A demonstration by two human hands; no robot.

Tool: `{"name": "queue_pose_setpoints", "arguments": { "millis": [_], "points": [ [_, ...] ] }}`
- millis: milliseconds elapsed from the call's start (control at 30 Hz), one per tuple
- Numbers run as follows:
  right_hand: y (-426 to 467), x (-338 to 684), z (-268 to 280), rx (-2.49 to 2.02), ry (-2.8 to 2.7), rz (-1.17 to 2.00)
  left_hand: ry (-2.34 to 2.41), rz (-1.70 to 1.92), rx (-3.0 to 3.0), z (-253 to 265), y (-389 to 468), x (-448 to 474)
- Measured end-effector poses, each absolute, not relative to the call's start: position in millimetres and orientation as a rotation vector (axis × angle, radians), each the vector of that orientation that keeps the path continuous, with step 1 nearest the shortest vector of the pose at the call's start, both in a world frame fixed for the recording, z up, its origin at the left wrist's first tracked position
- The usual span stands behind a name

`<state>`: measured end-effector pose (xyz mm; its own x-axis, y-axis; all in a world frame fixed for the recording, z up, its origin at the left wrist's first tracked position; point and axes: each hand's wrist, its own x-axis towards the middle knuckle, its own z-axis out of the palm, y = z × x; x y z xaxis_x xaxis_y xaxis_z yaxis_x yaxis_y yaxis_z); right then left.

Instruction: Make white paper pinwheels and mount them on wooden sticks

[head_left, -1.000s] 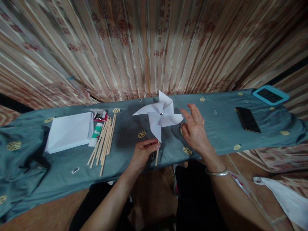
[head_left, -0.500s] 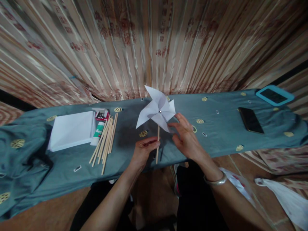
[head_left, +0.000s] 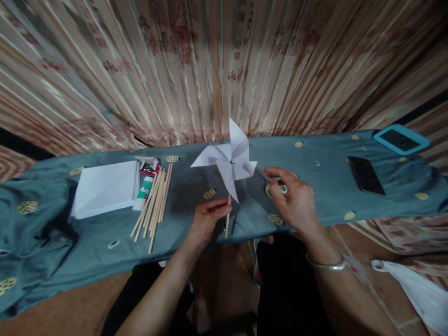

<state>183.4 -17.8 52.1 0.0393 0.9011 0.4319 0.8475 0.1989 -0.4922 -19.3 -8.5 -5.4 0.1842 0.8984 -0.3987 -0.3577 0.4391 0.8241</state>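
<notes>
A white paper pinwheel stands upright over the cloth, a silver pin at its centre fixing it to a thin wooden stick. My left hand pinches that stick below the blades. To the right of the pinwheel, my right hand has its thumb and fingers closed around a small pair of scissors with pale green handles. The blades point up and left, close to one paper blade, and part of the handles is hidden by the fingers.
On the left of the blue-green cloth lie white paper sheets, a red box of pins, a glue stick and several wooden sticks. A black phone and a blue-framed tablet lie right. A curtain hangs behind.
My right hand has left the pinwheel, moved right and closed on the scissors. The pinwheel blades have turned. My left hand keeps its hold on the stick.
</notes>
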Motion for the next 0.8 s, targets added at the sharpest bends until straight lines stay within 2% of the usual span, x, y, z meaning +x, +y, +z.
{"name": "queue_pose_setpoints", "arguments": {
  "millis": [100,300,800],
  "points": [
    [-4.8,200.3,35.4,-1.663,-1.873,-0.013,0.995,0.905,0.682,-5.7,-11.1,-18.8],
    [5.6,209.2,13.4,-1.682,-1.965,0.078,0.978,0.864,0.691,-5.2,-13.1,-18.3],
    [-12.2,167.7,22.3,-1.428,-1.991,0.674,1.019,0.994,0.632,0.2,-9.4,-20.9]
  ]
}}
